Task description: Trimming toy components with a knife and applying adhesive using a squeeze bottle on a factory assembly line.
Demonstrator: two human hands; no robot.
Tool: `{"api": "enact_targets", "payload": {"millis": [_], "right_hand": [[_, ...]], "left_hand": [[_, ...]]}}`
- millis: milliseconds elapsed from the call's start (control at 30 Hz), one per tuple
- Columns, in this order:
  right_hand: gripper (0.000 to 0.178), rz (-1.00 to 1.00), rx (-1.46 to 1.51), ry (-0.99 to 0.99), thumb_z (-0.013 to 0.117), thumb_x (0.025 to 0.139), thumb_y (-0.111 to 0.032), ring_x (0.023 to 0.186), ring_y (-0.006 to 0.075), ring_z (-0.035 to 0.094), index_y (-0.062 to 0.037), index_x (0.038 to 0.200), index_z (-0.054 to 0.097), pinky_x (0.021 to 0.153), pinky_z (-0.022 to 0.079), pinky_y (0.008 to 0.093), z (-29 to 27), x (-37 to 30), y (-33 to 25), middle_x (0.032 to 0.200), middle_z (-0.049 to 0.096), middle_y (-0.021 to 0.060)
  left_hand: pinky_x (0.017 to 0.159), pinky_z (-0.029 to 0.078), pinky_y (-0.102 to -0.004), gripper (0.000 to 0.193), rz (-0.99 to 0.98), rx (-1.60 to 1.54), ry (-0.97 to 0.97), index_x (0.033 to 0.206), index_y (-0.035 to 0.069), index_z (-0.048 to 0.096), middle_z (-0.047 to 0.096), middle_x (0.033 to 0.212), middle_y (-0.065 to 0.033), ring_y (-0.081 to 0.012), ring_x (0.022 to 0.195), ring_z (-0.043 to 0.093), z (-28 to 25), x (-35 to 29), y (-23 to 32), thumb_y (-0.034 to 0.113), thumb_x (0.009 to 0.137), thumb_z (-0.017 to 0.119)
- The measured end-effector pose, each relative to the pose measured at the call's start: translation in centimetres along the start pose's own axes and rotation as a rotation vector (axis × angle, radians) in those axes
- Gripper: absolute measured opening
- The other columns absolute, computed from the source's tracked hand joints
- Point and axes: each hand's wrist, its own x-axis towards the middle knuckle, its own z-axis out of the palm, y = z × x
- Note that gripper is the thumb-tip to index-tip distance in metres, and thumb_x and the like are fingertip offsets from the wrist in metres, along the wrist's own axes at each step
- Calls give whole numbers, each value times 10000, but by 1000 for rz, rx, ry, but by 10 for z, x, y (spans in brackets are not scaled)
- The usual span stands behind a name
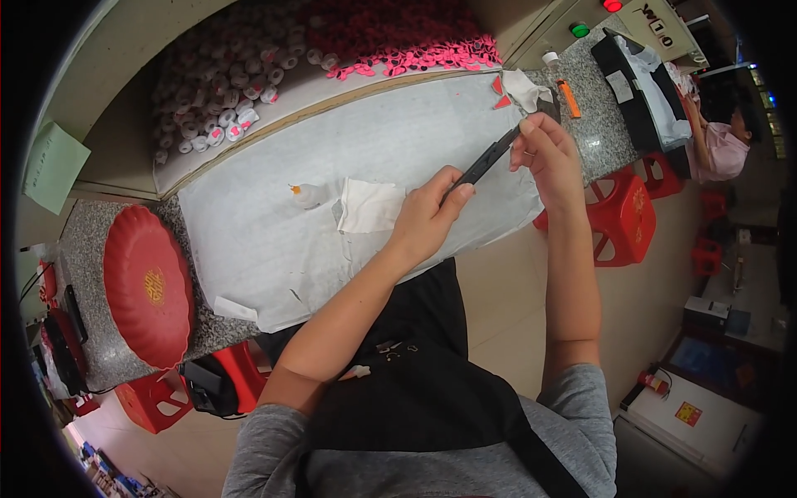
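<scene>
A slim black utility knife is held slantwise above the white-covered worktop. My left hand is closed round its lower end, thumb along the handle. At the knife's upper end, my right hand pinches the tip between thumb and forefinger, the other fingers curled. Whether a blade is out is too small to tell. Near my left hand lies a folded white cloth. A small clear bottle with an orange tip stands to the left of that cloth.
Behind the worktop, a bin holds many white round pieces and pink pieces. A red scalloped tray sits at left. Orange lighter, white rag and black crate are at right. Red stools stand below; another person sits beyond.
</scene>
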Motion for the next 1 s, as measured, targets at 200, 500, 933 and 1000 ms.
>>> {"api": "enact_targets", "payload": {"millis": [200, 500, 933, 1000], "right_hand": [[107, -37, -78, 48, 503, 807, -153, 531, 87, 489, -62, 756, 477, 501, 413, 225, 7, -3, -4, 624, 506, 10], [111, -136, -176, 81, 497, 810, -155, 553, 87, 475, -60, 761, 467, 508, 404, 223, 5, -2, -10, 651, 499, 13], [101, -92, -155, 37, 498, 810, -149, 560, 87, 485, -65, 761, 469, 500, 423, 234, 5, -7, -7, 651, 503, 12], [100, -92, -167, 35, 498, 810, -146, 561, 89, 490, -63, 762, 468, 498, 427, 232, 6, -7, -6, 652, 504, 15]], "left_hand": [[453, 227, -188, 216, 27, 46, 14, 816, 45, 481, 301, 543, 62, -30, 497, 266, -1, 0, 1, 257, 850, 458], [416, 205, -200, 253, 17, 119, 117, 693, 52, 458, 310, 481, 58, -31, 451, 251, -3, 1, 2, 263, 822, 512], [415, 238, -198, 210, -59, 124, 61, 768, 47, 506, 369, 497, 44, -35, 450, 301, -4, 2, 9, 243, 836, 477], [420, 249, -195, 203, -56, -3, -5, 852, 44, 523, 392, 519, 40, -36, 459, 318, -2, 0, 13, 232, 851, 447]]}}
